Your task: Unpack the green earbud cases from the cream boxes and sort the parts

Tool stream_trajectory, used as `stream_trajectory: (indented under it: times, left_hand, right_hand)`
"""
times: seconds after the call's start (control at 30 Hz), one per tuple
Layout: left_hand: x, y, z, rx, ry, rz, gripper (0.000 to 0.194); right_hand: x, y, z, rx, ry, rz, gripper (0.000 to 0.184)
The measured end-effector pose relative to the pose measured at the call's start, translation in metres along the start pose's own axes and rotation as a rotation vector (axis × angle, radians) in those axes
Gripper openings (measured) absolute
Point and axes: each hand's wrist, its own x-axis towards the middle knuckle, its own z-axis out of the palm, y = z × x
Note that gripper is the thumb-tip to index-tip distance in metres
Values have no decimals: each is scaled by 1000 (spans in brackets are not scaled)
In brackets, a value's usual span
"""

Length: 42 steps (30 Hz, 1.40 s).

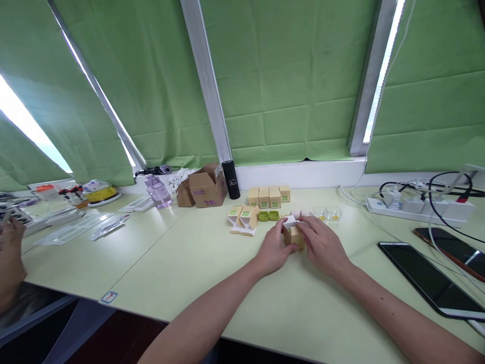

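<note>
Both my hands grip a small tan cardboard box (294,236) with a white flap, resting on the pale green table (197,263). My left hand (273,250) holds its left side with curled fingers. My right hand (321,243) covers its right side and top. Just behind lie a green double-cup case (269,216), several flattened tan boxes (243,217), a row of upright closed boxes (269,196) and two clear small cups (328,213).
A brown carton (206,188), a black cylinder (231,179) and a clear bottle (158,191) stand at the back. Two dark tablets (428,275) and a power strip with cables (420,205) lie right. Another person's hand (11,247) and plastic packets (76,227) are left.
</note>
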Motion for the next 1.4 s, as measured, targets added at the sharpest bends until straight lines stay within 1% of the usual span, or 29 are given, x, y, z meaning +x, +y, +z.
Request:
stream_trajectory:
  times: [0.07, 0.27, 0.43, 0.6, 0.77, 0.87, 1.1, 1.17, 1.27, 1.33, 1.4]
  left_hand:
    - [-1, -1, 0, 9, 2, 0, 82]
    - [-2, -3, 0, 49, 12, -47, 82]
    - [-1, -3, 0, 51, 12, -59, 83]
    - [-1, -1, 0, 37, 13, -51, 81]
    - [0, 2, -1, 23, -6, -52, 82]
    - [0, 3, -1, 16, 1, -47, 81]
    - [0, 2, 2, -39, -1, -16, 78]
    - [1, 2, 1, -16, 11, 3, 77]
    - [1, 1, -2, 81, 30, 46, 75]
    - [1, 1, -4, 165, 37, 95, 71]
    - [1, 0, -4, 253, 38, 175, 69]
  right_hand:
    - [1, -1, -1, 26, 4, 9, 39]
    - [3, 0, -6, 188, 71, 71, 20]
    - [3, 0, -9, 256, 69, 118, 12]
    - [3, -2, -11, 266, 27, 138, 13]
    - [4, -6, -11, 188, -28, 90, 29]
    - [4, -7, -10, 159, -23, 75, 35]
    - [5, -7, -14, 82, -23, 56, 36]
    - [6, -7, -15, 72, -15, 34, 38]
    - [6, -6, -15, 98, 8, 8, 37]
    - [5, -5, -13, 122, 24, 25, 34]
    - [4, -4, -9, 146, 46, 62, 29]
